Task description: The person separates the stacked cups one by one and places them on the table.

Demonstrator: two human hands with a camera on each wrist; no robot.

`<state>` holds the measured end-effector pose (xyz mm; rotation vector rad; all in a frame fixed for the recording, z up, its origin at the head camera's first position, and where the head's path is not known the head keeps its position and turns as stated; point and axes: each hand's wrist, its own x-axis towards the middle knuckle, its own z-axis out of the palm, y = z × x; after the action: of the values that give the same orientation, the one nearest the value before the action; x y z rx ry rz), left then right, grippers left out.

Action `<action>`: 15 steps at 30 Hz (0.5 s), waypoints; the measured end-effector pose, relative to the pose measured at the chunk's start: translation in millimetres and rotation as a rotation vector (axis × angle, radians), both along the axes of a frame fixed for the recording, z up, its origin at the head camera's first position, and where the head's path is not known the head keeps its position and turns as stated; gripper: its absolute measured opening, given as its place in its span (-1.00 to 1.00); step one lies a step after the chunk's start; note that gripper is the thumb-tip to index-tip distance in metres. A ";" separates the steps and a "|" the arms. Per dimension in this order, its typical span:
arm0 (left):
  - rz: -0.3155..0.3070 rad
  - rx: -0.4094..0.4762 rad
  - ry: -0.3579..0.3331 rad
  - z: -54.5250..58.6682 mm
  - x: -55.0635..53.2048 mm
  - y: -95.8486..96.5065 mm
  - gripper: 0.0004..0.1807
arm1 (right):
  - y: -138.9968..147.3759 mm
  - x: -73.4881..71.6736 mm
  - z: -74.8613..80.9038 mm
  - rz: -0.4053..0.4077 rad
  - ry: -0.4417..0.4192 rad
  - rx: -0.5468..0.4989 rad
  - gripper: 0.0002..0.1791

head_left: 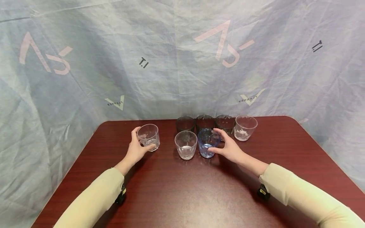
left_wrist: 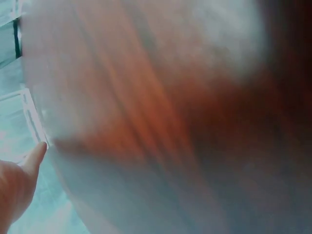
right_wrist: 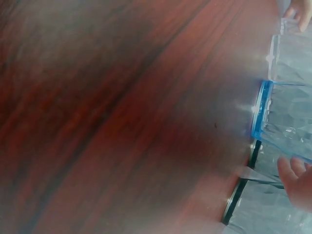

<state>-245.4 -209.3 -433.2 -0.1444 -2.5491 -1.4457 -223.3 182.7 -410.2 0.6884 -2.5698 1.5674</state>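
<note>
My left hand [head_left: 136,150] grips a clear glass [head_left: 149,135] at the left of the group, thumb low on its near side and fingers round its left side. My right hand [head_left: 231,149] holds a blue glass [head_left: 204,148] between thumb and fingers, from the right. Just left of the blue glass a second clear glass [head_left: 186,148] stands upright. In the right wrist view the blue glass [right_wrist: 283,117] shows at the edge, beside my right fingertips [right_wrist: 287,170]. Only part of my left hand [left_wrist: 17,187] shows in the left wrist view.
Three dark grey glasses [head_left: 184,123] stand in a row behind, partly hidden by the front ones. Another clear glass [head_left: 246,126] ends that row at the right. All are near the far edge of the reddish-brown table [head_left: 182,193], before a grey cloth backdrop [head_left: 159,85].
</note>
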 end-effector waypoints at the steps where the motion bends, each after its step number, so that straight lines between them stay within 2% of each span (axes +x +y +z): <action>1: -0.004 0.010 0.008 0.6 -0.4 0.2 0.10 | -0.3 0.0 0.0 -0.002 -0.001 0.003 -0.11; 7: -0.024 0.053 0.075 14.1 -0.5 3.8 0.08 | -1.6 -0.2 -0.3 -0.005 -0.011 -0.006 -0.11; 11: -0.029 0.053 0.123 31.4 1.6 6.4 0.08 | -1.5 -0.4 -0.1 -0.002 0.002 -0.012 -0.12; 15: -0.070 0.084 0.167 52.5 4.7 11.8 0.06 | -0.4 -1.1 0.1 0.013 0.006 -0.019 -0.12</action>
<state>-240.7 -197.5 -380.7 -0.3302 -2.3680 -1.4956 -224.4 182.3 -410.1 0.7082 -2.5482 1.5891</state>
